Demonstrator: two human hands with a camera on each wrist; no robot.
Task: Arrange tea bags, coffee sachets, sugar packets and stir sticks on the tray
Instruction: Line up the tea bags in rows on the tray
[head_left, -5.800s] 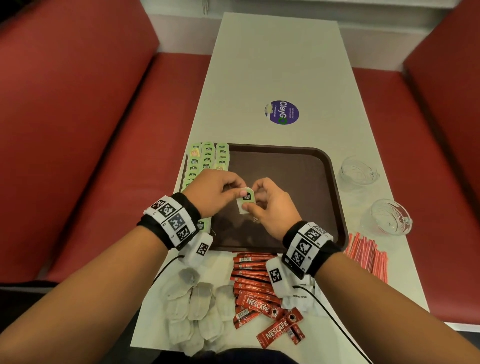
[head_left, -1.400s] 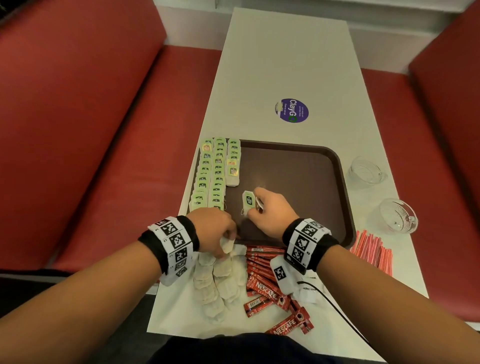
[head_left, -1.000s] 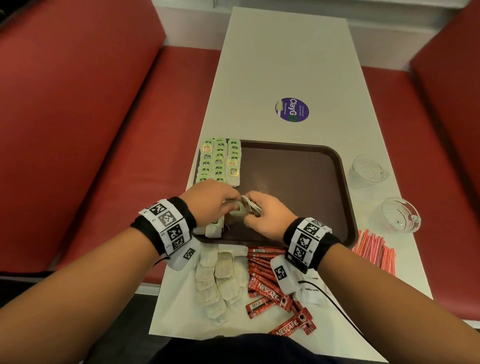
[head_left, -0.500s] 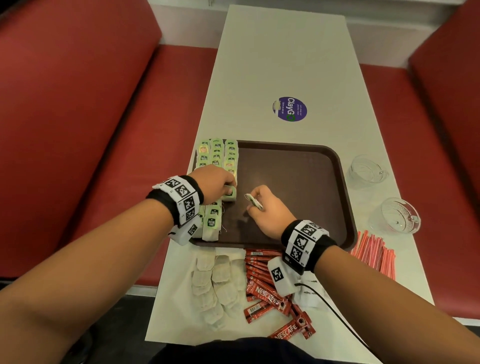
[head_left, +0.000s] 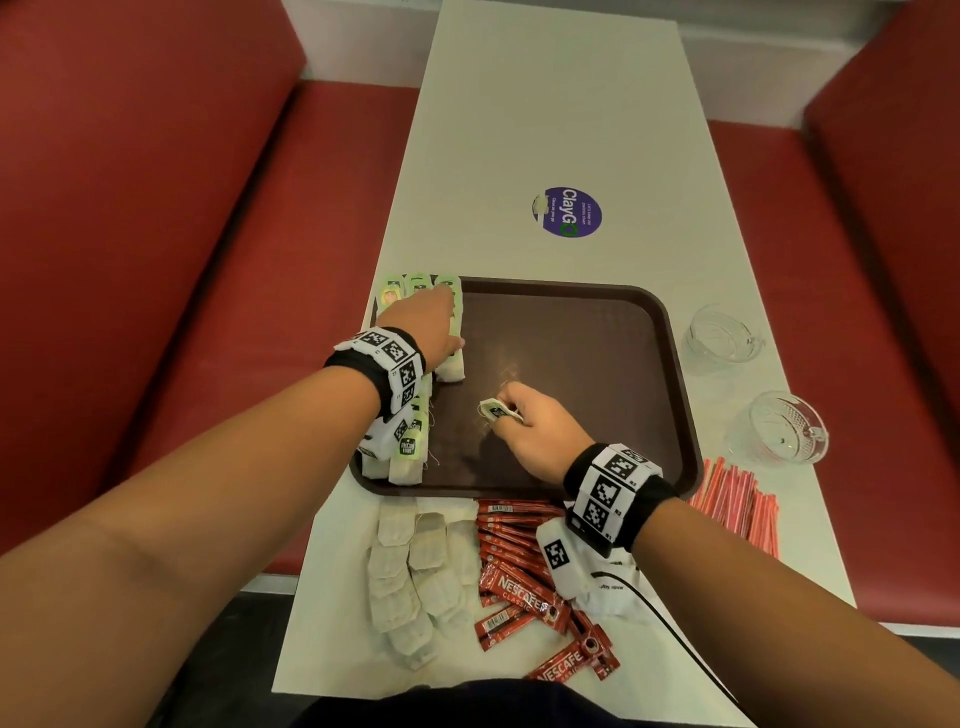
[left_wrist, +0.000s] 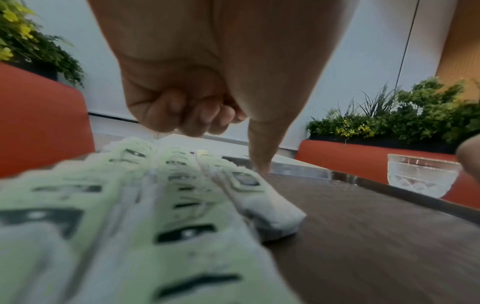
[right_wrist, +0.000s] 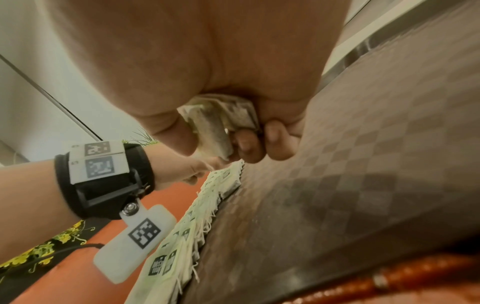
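White table between red booth seats, brown tray.

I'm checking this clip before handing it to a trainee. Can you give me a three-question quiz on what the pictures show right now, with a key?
1. True or false: the coffee sachets already lie on the tray.
2. What does the right hand hold? A) a stir stick B) a tea bag C) a glass cup
3. Fill in: the rows of tea bags run along the tray's ____ edge, where the left hand rests on them.

Key
1. False: they lie on the table in front of the tray, beside the loose tea bags.
2. B: it pinches a tea bag above the tray; the stir sticks lie untouched beside the tray.
3. left
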